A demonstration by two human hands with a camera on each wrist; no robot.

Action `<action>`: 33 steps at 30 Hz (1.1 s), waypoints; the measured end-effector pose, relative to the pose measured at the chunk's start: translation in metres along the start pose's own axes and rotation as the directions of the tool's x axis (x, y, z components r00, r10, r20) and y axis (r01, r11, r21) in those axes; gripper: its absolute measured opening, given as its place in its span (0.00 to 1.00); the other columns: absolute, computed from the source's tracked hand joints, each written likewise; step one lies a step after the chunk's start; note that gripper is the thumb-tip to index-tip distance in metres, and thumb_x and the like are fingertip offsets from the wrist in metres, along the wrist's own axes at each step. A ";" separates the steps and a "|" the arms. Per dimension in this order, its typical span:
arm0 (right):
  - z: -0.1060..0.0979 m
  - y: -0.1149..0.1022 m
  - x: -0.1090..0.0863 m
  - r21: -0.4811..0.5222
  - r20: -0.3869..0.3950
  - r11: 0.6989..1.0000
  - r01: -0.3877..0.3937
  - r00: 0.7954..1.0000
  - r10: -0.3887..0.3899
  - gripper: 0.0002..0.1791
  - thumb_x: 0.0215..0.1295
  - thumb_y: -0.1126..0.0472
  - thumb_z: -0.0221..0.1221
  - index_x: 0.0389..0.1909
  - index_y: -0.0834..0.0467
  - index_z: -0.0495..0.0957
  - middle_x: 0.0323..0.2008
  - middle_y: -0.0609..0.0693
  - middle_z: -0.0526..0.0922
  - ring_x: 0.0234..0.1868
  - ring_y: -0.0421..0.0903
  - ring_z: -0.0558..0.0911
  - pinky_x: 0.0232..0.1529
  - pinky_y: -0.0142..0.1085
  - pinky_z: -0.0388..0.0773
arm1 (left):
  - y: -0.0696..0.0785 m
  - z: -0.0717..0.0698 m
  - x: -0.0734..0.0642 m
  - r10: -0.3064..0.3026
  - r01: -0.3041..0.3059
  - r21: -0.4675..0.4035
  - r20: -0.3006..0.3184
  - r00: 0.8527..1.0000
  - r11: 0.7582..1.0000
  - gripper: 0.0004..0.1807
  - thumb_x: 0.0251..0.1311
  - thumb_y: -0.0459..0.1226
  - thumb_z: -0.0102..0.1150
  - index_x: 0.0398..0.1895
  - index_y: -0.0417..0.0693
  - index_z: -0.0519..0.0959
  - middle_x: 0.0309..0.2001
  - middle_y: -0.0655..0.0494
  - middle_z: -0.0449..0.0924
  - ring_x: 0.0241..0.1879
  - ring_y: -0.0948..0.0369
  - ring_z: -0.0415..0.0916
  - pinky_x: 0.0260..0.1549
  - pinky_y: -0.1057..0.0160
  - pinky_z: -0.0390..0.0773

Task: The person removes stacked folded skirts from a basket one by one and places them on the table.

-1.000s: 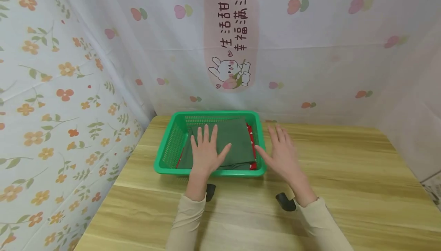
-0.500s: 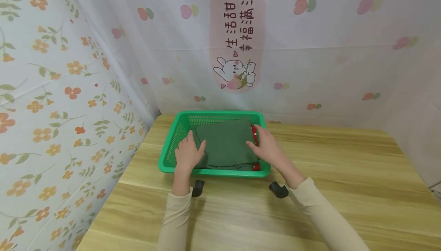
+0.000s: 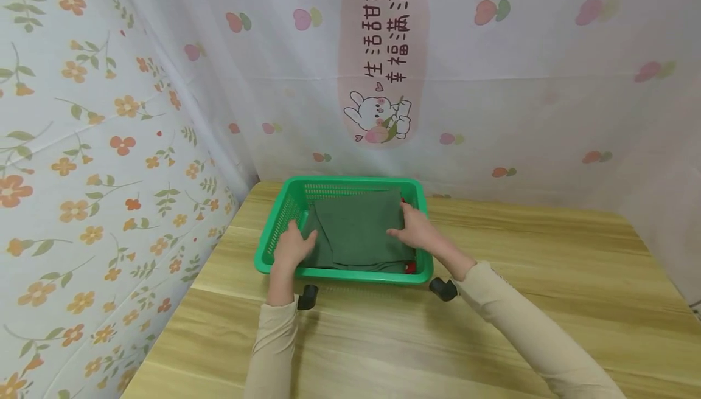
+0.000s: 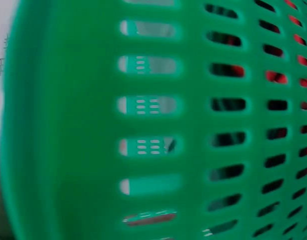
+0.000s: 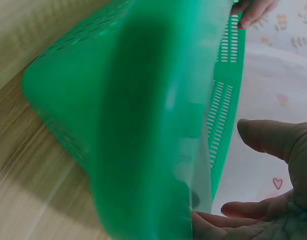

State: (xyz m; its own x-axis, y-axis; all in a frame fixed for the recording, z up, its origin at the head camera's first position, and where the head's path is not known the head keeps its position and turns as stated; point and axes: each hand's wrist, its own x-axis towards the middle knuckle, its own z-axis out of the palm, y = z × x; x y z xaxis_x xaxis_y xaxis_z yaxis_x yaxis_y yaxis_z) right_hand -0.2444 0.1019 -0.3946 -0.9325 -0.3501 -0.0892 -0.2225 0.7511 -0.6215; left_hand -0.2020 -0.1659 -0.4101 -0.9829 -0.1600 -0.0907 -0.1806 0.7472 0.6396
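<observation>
A green plastic basket [image 3: 350, 276] holds a folded dark green cloth [image 3: 361, 228], with a bit of red cloth with white dots [image 3: 411, 267] showing at its right edge. My left hand [image 3: 290, 248] reaches over the basket's front left, thumb apart from the fingers, beside the cloth's left edge. Over the right rim comes my right hand [image 3: 418, 228], its thumb above the cloth and its fingertips down at the cloth's right edge. In the right wrist view the right thumb [image 5: 268, 140] stands spread, and the lower fingers pass behind the rim. Slotted basket wall fills the left wrist view.
The basket stands at the back of a wood-grain table [image 3: 520, 289], close to a white printed curtain [image 3: 526, 113]. Another curtain with orange flowers [image 3: 98, 204] hangs along the left side. Black camera mounts [image 3: 308, 297] stick out from both wrists.
Both hands, spread above the basket earlier, have moved down into it. The left went to the cloth's left edge, and the right came inward over the right rim.
</observation>
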 end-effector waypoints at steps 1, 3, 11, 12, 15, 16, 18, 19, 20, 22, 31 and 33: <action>0.000 0.000 0.001 0.002 0.017 1.000 -0.012 1.000 0.012 0.42 0.64 0.59 0.58 0.67 0.77 0.46 0.62 0.75 0.61 0.62 0.66 0.65 0.57 0.53 0.67 | -0.002 0.001 0.001 -0.005 0.005 0.002 0.004 1.000 1.000 0.38 0.65 0.44 0.48 0.67 0.25 0.50 0.56 0.24 0.66 0.54 0.35 0.68 0.48 0.40 0.71; 0.000 -0.001 0.003 0.009 0.046 0.999 -0.039 0.998 0.038 0.43 0.64 0.59 0.58 0.67 0.76 0.45 0.62 0.74 0.61 0.61 0.65 0.66 0.57 0.52 0.68 | -0.005 0.003 0.002 -0.020 0.020 0.006 0.016 1.000 1.000 0.38 0.65 0.44 0.48 0.67 0.25 0.50 0.56 0.23 0.66 0.53 0.35 0.69 0.47 0.41 0.72; 0.000 -0.004 0.014 0.072 0.110 0.983 -0.166 0.981 0.158 0.45 0.64 0.58 0.57 0.68 0.76 0.41 0.67 0.72 0.52 0.67 0.64 0.57 0.61 0.52 0.63 | -0.012 0.005 0.006 -0.054 0.054 0.000 0.065 0.996 0.999 0.37 0.66 0.44 0.47 0.67 0.25 0.51 0.59 0.24 0.63 0.57 0.34 0.64 0.52 0.39 0.67; 0.001 -0.003 0.016 0.088 0.113 0.979 -0.183 0.978 0.173 0.45 0.64 0.58 0.57 0.68 0.76 0.40 0.68 0.71 0.50 0.67 0.64 0.56 0.62 0.52 0.62 | -0.013 0.005 0.007 -0.056 0.057 -0.003 0.071 0.996 0.998 0.37 0.66 0.44 0.47 0.67 0.25 0.51 0.59 0.25 0.63 0.58 0.35 0.64 0.53 0.40 0.67; 0.000 -0.003 0.020 0.126 0.123 0.967 -0.223 0.970 0.208 0.45 0.65 0.59 0.56 0.68 0.76 0.39 0.69 0.71 0.48 0.68 0.64 0.53 0.63 0.51 0.61 | -0.014 0.005 0.010 -0.056 0.057 -0.006 0.081 0.995 0.998 0.36 0.65 0.43 0.48 0.66 0.24 0.52 0.59 0.26 0.64 0.57 0.36 0.65 0.53 0.42 0.68; 0.000 -0.003 0.021 0.145 0.127 0.961 -0.235 0.968 0.217 0.44 0.65 0.60 0.55 0.68 0.76 0.38 0.69 0.70 0.46 0.69 0.64 0.52 0.64 0.51 0.60 | -0.014 0.004 0.011 -0.052 0.053 -0.005 0.081 0.995 0.999 0.36 0.65 0.42 0.49 0.65 0.23 0.53 0.58 0.26 0.65 0.57 0.36 0.65 0.52 0.43 0.69; -0.001 -0.003 0.023 0.180 0.137 0.950 -0.254 0.963 0.232 0.43 0.66 0.60 0.54 0.68 0.76 0.38 0.70 0.69 0.45 0.69 0.63 0.51 0.64 0.51 0.59 | -0.015 0.004 0.013 -0.041 0.041 0.003 0.076 0.996 0.999 0.31 0.65 0.41 0.50 0.60 0.23 0.60 0.51 0.27 0.70 0.51 0.39 0.70 0.48 0.46 0.72; -0.003 -0.003 0.023 0.204 0.142 0.942 -0.265 0.961 0.239 0.43 0.66 0.61 0.54 0.68 0.75 0.38 0.70 0.69 0.45 0.69 0.63 0.51 0.64 0.51 0.58 | -0.015 0.004 0.014 -0.037 0.036 0.009 0.077 0.996 0.999 0.27 0.64 0.40 0.51 0.55 0.24 0.64 0.46 0.30 0.73 0.47 0.41 0.73 0.45 0.48 0.74; -0.004 -0.003 0.024 0.229 0.148 0.934 -0.275 0.958 0.246 0.42 0.66 0.62 0.53 0.68 0.75 0.38 0.70 0.69 0.45 0.69 0.63 0.51 0.64 0.51 0.58 | -0.015 0.003 0.015 -0.032 0.032 0.012 0.080 0.996 0.999 0.22 0.64 0.40 0.51 0.48 0.25 0.67 0.39 0.33 0.74 0.41 0.44 0.74 0.41 0.51 0.75; -0.006 -0.003 0.024 0.271 0.159 0.917 -0.293 0.953 0.258 0.41 0.67 0.62 0.52 0.68 0.75 0.39 0.70 0.69 0.47 0.66 0.61 0.57 0.62 0.49 0.62 | -0.014 0.002 0.017 -0.030 0.029 0.008 0.094 0.995 1.000 0.15 0.63 0.39 0.52 0.33 0.30 0.68 0.28 0.43 0.69 0.31 0.51 0.70 0.32 0.56 0.73; -0.009 -0.001 0.031 0.334 0.189 0.866 -0.372 0.926 0.326 0.32 0.66 0.63 0.53 0.64 0.72 0.52 0.38 0.58 0.60 0.18 0.42 0.49 0.27 0.37 0.56 | -0.005 -0.007 0.018 -0.078 0.082 -0.012 0.188 0.979 0.997 0.15 0.65 0.39 0.51 0.23 0.39 0.66 0.28 0.48 0.66 0.32 0.54 0.67 0.32 0.58 0.72; -0.009 -0.001 0.031 0.340 0.188 0.862 -0.375 0.926 0.329 0.30 0.66 0.63 0.53 0.63 0.72 0.53 0.39 0.58 0.61 0.21 0.43 0.58 0.30 0.36 0.62 | -0.005 -0.007 0.018 -0.081 0.084 -0.006 0.190 0.978 0.996 0.14 0.64 0.38 0.52 0.28 0.33 0.71 0.33 0.43 0.71 0.35 0.52 0.70 0.35 0.56 0.74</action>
State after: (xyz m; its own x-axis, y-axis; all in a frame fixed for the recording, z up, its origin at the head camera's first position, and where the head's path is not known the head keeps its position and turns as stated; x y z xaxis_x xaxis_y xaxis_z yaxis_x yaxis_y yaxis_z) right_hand -0.2757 0.0951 -0.3893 -0.8829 -0.1821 -0.4328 0.2547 0.5886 -0.7673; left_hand -0.2183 -0.1771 -0.4092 -0.9536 -0.0945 -0.2858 -0.2622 0.7273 0.6342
